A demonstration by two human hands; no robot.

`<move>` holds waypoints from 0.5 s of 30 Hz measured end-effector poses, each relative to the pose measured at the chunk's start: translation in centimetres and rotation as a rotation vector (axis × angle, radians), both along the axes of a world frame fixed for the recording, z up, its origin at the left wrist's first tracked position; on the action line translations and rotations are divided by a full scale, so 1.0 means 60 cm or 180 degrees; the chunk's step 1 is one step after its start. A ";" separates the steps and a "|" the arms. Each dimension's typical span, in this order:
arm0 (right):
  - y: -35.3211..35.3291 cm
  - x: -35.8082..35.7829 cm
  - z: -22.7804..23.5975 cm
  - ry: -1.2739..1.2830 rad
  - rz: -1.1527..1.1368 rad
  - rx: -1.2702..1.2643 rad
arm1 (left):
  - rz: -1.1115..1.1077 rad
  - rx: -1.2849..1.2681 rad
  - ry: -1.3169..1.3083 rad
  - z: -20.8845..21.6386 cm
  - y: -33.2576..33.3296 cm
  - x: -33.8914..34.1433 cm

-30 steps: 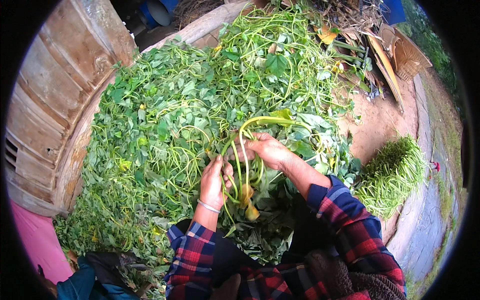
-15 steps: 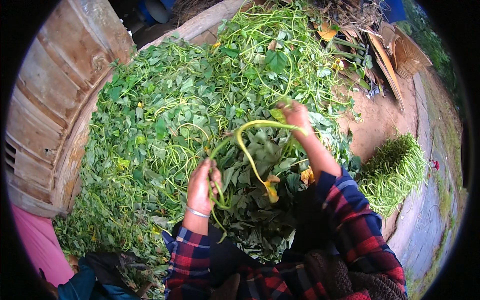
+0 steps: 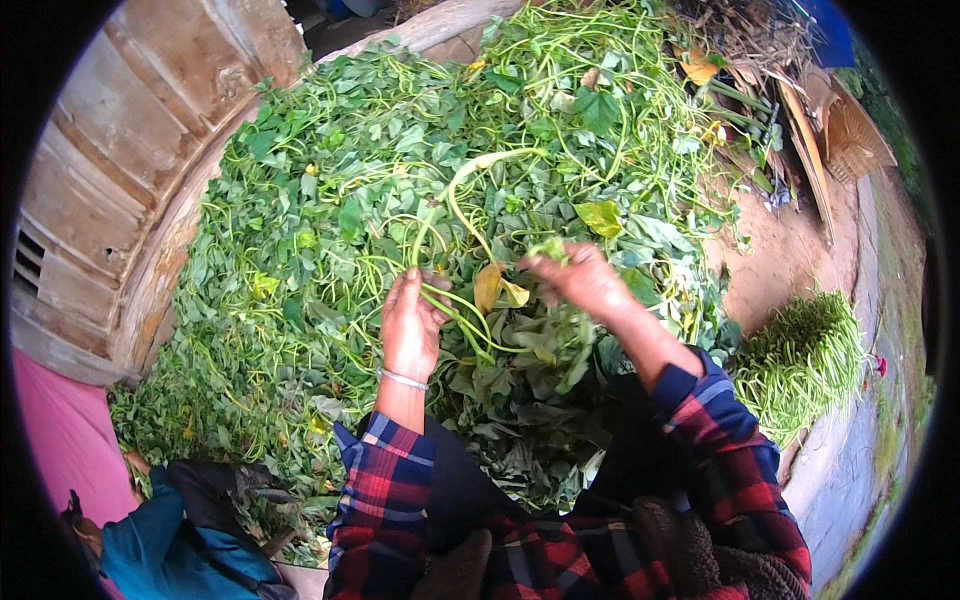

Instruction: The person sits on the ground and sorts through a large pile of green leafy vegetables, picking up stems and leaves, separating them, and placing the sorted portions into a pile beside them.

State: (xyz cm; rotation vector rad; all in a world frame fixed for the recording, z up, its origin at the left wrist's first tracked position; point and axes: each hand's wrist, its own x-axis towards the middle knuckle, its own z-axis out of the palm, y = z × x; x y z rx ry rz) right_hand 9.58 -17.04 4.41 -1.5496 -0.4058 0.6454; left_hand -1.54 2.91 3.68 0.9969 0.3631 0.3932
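My left hand (image 3: 408, 325), with a pale band at the wrist, is closed around a green vine (image 3: 462, 182). Its thick stem arches up and away from my fingers, and a yellow withered leaf (image 3: 487, 288) hangs at one end. Thinner stems stick out to the right of that hand. My right hand (image 3: 590, 285), a little blurred, is pinched on a leafy green sprig (image 3: 546, 250) to the right of the vine. Beneath both hands spreads a wide heap of leafy vines (image 3: 330, 270), with darker leaves close to my legs.
At right stands a bundle of trimmed green stems (image 3: 800, 365) on bare earth. Behind it are a wicker basket (image 3: 850, 135) and wooden slats. A plank wall (image 3: 150, 150) borders the left. Someone in a teal sleeve (image 3: 175, 540) is at lower left, beside pink cloth (image 3: 75, 430).
My right hand has come down and left, letting go of the thick stem and now pinching a leafy sprig. My left hand has risen slightly, still holding the vine.
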 end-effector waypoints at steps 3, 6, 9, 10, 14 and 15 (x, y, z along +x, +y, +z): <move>0.039 -0.033 -0.038 -0.0028 0.0249 0.0445 | -0.0407 0.0176 -0.0032 0.001 -0.033 0.008; 0.047 -0.048 -0.034 0.0276 0.0736 0.0194 | -0.0477 0.0313 0.0100 -0.002 -0.054 0.009; 0.047 -0.045 -0.032 0.0287 0.0843 -0.0138 | -0.0550 0.0694 0.0359 -0.001 -0.058 0.006; 0.045 -0.042 -0.033 0.0321 0.0814 -0.0185 | -0.0649 0.0837 0.0400 -0.001 -0.056 0.006; 0.040 -0.034 -0.037 -0.1031 0.0954 -0.0576 | -0.0805 0.1046 0.0610 -0.001 -0.050 0.007; 0.045 -0.031 -0.044 -0.1528 0.0956 -0.0465 | -0.0771 0.1007 0.0530 -0.002 -0.050 0.009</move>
